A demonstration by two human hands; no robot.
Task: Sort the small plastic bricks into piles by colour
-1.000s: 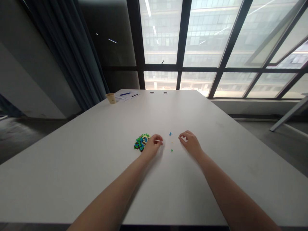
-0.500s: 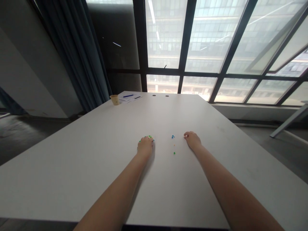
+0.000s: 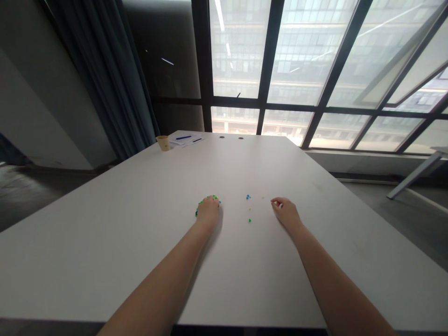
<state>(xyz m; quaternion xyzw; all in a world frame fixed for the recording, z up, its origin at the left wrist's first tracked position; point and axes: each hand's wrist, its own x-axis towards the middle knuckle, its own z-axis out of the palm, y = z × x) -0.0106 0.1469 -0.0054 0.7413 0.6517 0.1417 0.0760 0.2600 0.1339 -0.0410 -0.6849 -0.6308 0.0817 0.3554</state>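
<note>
My left hand (image 3: 209, 210) lies palm down over a pile of small beads (image 3: 200, 203), mostly green with some blue and dark ones. Its fingers rest across the pile and hide much of it. To the right, my right hand (image 3: 287, 211) is just above or on the table, thumb and index finger drawn together in a pinch with nothing visible between them. Between the hands lie a little cluster of blue beads (image 3: 248, 197), a tiny yellowish bead (image 3: 249, 209) and a green bead (image 3: 249, 220). One pale bead (image 3: 263, 197) sits left of my right fingertips.
The white table (image 3: 231, 270) stretches toward the windows. A yellowish cup (image 3: 163, 143) stands at its far left edge, beside papers (image 3: 182, 140) with a blue pen (image 3: 184, 137). Two dark round discs (image 3: 241, 138) sit near the far edge.
My right hand has drawn back to the right and slightly nearer, leaving the pale bead on the table. More of the pile shows on the left of my left hand. The view has shifted slightly.
</note>
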